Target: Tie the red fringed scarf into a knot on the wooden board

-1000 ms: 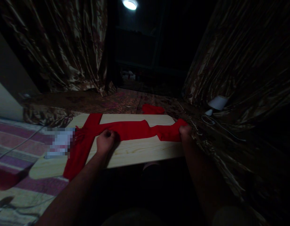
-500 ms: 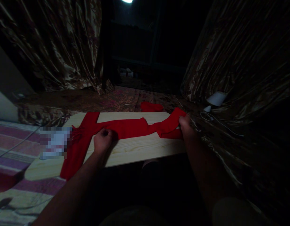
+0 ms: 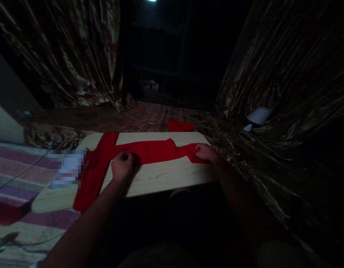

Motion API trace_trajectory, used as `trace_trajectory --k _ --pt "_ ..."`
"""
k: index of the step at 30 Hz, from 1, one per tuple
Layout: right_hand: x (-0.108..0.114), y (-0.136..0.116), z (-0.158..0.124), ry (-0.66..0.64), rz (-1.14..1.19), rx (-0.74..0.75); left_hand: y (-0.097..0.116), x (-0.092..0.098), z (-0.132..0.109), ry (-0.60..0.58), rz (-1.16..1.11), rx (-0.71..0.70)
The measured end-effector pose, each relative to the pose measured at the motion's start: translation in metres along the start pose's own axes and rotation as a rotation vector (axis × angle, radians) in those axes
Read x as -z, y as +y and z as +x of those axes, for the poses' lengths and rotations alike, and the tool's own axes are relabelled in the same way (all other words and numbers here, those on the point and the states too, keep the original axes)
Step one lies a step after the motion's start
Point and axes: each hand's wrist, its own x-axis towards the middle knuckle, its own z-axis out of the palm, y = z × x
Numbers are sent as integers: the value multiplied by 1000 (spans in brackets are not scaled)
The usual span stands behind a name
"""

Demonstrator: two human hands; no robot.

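Note:
A long red scarf (image 3: 155, 152) with a fringe at its left lies along a pale wooden board (image 3: 160, 178). Another red strip (image 3: 92, 182) crosses the board near its left end and hangs over the front edge. My left hand (image 3: 122, 165) is closed, its curled fingers on the scarf's near edge beside the fringe. At the right end of the board, my right hand (image 3: 206, 152) grips the scarf's bunched end, low against the wood. The fingertips of both hands are partly hidden in the dim light.
Behind the board lies more bundled red cloth (image 3: 180, 125). A small white lamp (image 3: 258, 116) with a cord stands at the right. Patterned curtains (image 3: 90, 56) hang at both sides. A striped cover (image 3: 21, 163) and a blurred-out pale item (image 3: 68, 169) are at the left.
My right hand has moved left and down, bringing the scarf's raised end onto the board. The left hand stays in place.

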Motion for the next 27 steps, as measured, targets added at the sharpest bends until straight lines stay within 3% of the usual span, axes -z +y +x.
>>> trace_trajectory --k 2,5,8,12,17,21,27 --pt "2 -18 0 76 -107 12 0 -1 1 43 -24 -22" --pt "-2 -54 -2 164 -152 194 4 0 1 87 23 -13" --pt "-21 -98 -11 63 -108 420 9 3 -2 122 118 38" --pt "-55 -154 -27 -40 -66 529 15 5 -5 181 177 5" --pt "-86 -205 -41 -24 -30 582 12 4 -5 201 92 -38" --pt "-101 -231 -45 -18 -91 528 6 3 -4 205 -75 -52" --pt "-111 -251 -41 -22 -161 390 11 2 -3 -11 -520 106"
